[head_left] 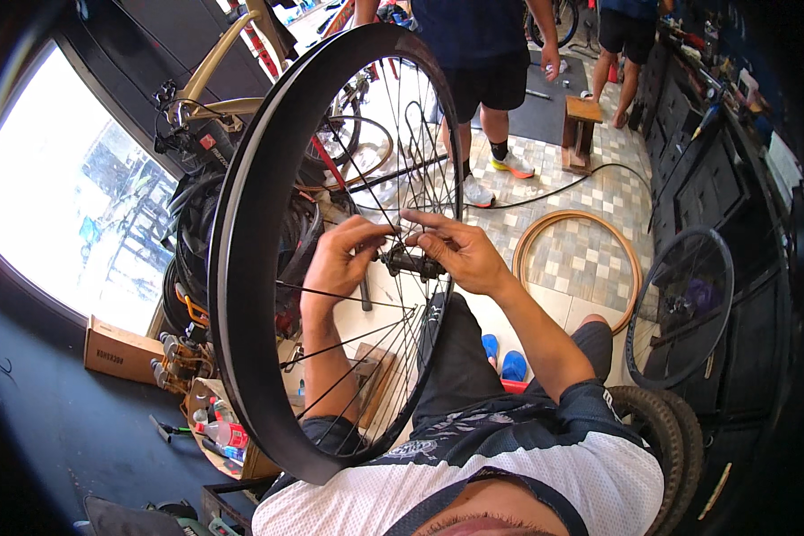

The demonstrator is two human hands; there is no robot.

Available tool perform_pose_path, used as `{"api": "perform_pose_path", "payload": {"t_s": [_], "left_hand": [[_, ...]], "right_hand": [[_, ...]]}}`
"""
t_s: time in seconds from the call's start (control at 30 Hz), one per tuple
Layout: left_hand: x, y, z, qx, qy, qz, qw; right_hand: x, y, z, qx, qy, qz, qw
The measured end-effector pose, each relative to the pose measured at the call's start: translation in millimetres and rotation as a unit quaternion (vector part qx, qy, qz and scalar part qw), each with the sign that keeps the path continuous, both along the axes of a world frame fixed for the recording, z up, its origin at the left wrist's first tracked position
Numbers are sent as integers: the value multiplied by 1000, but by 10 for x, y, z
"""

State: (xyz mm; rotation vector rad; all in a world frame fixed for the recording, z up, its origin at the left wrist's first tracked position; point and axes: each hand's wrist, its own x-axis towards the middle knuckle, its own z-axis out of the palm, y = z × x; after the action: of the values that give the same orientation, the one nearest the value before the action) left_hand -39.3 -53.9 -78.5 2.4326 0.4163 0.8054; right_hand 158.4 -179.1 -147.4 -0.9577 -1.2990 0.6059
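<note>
A black deep-rimmed bicycle wheel (241,295) stands upright in front of my chest and lap, its thin black spokes running in to the hub (413,263). My left hand (344,255) is at the hub's left side, with its forearm seen behind the spokes. Its thumb and fingers are pinched together on a spoke beside the hub. From the other side my right hand (463,256) meets it, thumb and index finger closing on a spoke just above the hub. The fingertips of both hands nearly touch; exactly which spokes they grip is hard to make out.
Two people stand ahead, one in dark shorts and white shoes (512,164). Tan tyres (634,268) lie on the tiled floor near a wooden stool (581,125). Another wheel (725,268) leans against black drawers at right. A bike frame (214,80) and cardboard box (116,350) are left.
</note>
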Motion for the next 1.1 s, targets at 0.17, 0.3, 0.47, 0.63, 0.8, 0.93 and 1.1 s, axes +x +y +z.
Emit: {"api": "perform_pose_path", "payload": {"t_s": [0.17, 0.3, 0.47, 0.63, 0.8, 0.93, 1.1], "left_hand": [[97, -57, 6, 14, 33, -8, 999], [130, -255, 266, -118, -224, 36, 967], [3, -438, 688, -247, -362, -208, 874], [2, -483, 754, -302, -400, -256, 827], [24, -589, 783, -376, -432, -269, 774], [-9, -569, 804, -378, -444, -287, 760], [-14, -614, 776, -426, -459, -344, 699]], "right_hand": [[52, 72, -118, 16, 44, 23, 999], [80, 139, -188, -4, 126, 90, 988], [10, 180, -143, -7, 120, 87, 989], [-10, 257, -136, -24, 105, 96, 990], [41, 253, 2, -12, -37, 26, 999], [66, 198, 127, 19, -30, -10, 999], [251, 132, 335, 97, -24, -51, 994]]}}
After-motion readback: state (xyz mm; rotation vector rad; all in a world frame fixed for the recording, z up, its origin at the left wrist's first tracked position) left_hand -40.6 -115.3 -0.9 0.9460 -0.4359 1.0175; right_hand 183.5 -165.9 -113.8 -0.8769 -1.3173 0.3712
